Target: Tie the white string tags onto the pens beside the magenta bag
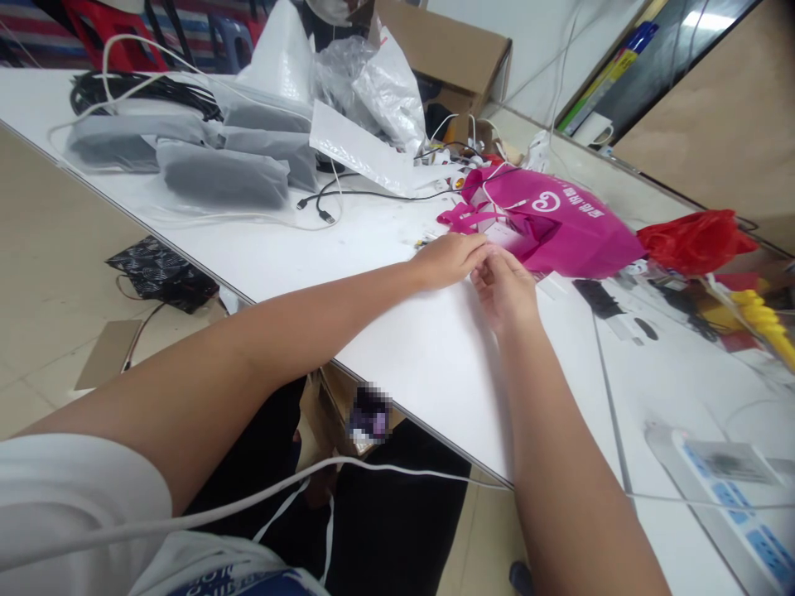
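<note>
My left hand [444, 261] and my right hand [506, 285] meet over the white table [428, 356], fingertips together in a pinch. Whatever lies between the fingers is hidden or too small to make out. Just beyond them sits a magenta bag [577, 223] with white print, its opening and handles turned toward my hands. Beside my left hand, a few small pieces [422, 242] lie partly hidden on the tabletop.
Grey plastic-wrapped packages [224, 174] and a coiled black cable [142, 95] lie at the left. A white bubble mailer [360, 149] and black USB cables [323, 207] are behind my hands. At right are a red plastic bag [699, 240] and a power strip [739, 505]. A white cable [397, 470] crosses my lap.
</note>
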The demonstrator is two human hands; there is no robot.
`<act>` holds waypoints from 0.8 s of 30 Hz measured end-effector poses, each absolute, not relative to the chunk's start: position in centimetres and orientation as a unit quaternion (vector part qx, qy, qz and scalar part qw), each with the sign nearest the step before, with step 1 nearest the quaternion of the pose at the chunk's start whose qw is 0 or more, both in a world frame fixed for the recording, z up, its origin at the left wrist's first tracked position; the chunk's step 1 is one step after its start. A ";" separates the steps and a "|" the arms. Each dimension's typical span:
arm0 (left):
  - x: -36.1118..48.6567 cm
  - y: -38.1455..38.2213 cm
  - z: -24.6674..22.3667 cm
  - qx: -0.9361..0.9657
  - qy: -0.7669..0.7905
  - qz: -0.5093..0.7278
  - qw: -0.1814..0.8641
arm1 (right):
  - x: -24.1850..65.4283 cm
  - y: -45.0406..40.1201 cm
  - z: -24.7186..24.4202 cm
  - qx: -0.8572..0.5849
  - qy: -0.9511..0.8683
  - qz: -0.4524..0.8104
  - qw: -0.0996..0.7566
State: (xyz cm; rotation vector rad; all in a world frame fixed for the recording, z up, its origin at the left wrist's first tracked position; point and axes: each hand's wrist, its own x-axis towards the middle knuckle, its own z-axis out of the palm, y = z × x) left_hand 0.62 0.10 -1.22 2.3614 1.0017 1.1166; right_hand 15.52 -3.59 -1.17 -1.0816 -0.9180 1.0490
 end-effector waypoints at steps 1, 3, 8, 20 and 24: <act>0.6 0.1 -1.2 0.829 0.357 0.394 0.173 | 15.3 -3.6 -1.1 -0.473 -0.394 0.460 0.640; 0.6 0.1 -1.2 0.825 0.362 0.394 0.180 | 15.1 -3.5 -1.1 -0.472 -0.371 0.458 0.655; 0.5 -0.2 -1.0 0.829 0.350 0.383 0.208 | 15.4 -3.1 -1.2 -0.481 -0.341 0.435 0.680; 1.9 -0.3 -1.7 0.758 0.285 0.396 0.433 | 16.5 -2.4 -2.1 -0.495 -0.438 0.303 0.687; 2.3 -1.4 -0.5 0.632 0.333 0.366 0.597 | 17.1 -2.5 -2.1 -0.506 -0.534 0.218 0.641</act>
